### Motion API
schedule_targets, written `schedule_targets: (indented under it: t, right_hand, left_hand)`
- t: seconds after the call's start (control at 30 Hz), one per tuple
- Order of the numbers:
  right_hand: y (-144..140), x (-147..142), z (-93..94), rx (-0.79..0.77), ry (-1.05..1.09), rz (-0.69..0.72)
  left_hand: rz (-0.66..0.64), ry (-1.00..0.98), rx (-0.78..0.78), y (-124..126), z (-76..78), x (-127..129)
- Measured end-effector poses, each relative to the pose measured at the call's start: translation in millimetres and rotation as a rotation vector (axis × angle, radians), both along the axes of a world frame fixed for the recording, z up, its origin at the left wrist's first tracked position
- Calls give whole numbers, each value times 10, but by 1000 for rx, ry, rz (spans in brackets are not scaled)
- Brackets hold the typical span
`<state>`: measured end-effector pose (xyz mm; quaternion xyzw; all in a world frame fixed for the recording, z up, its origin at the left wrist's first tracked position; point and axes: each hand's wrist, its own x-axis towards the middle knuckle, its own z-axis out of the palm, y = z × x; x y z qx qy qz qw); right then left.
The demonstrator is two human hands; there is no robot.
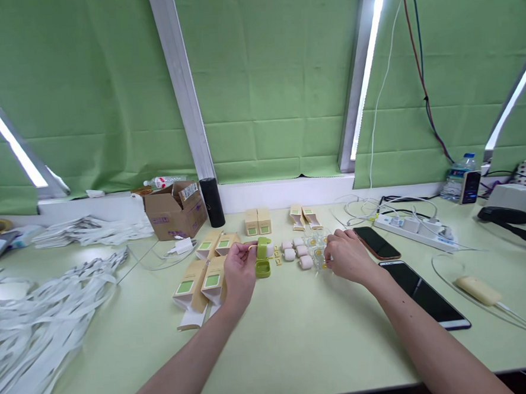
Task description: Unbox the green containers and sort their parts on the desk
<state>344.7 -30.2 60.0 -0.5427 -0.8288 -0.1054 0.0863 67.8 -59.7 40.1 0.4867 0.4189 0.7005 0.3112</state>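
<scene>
At the middle of the table, my left hand (241, 272) is closed on a small green case (262, 246), pinching it at its left side by what looks like a pale loop. A small white piece (270, 250) shows against its right side. Just below sits a green square, hollow part (262, 269); I cannot tell whether the two are joined. My right hand (347, 254) has its fingers pinched together at a cluster of clear plastic pieces with yellow centres (316, 256); what they grip is hidden. Between the hands lie several white rounded cases (305, 262) and small yellow pieces (278, 255).
Open kraft boxes (190, 284) stand left of my left hand; closed boxes (258, 221) sit behind. White straps (52, 329) cover the left side. A phone (376, 243), a tablet-like device (424, 294), a power strip (417, 233) and cables are at right. A carton (175, 214) stands at the back.
</scene>
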Motion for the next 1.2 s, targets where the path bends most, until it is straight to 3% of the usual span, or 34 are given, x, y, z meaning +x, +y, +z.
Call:
schedule_targets:
  t: [0.17, 0.3, 0.43, 0.57, 0.83, 1.03, 1.2]
  right_hand:
    - [-8, 34, -5, 28, 69, 39]
    - [-15, -9, 0, 155, 170, 99]
    - [-58, -171, -43, 365, 335, 199]
    - [-151, -398, -150, 436, 517, 365]
    - [-311, -732, -332, 283, 826, 566]
    - [-379, -771, -337, 64, 930, 633]
    - [-382, -764, -335, 10, 983, 648]
  left_hand:
    - [-27, -38, -17, -39, 49, 21]
    - [-83, -94, -42, -44, 47, 20]
    - [-214, -189, -104, -38, 37, 11]
    - [-373, -256, -166, -48, 54, 20]
    - [-533, -217, -318, -131, 72, 76]
    - [-614, -184, -362, -112, 40, 74]
    - [-641, -157, -379, -78, 2, 49]
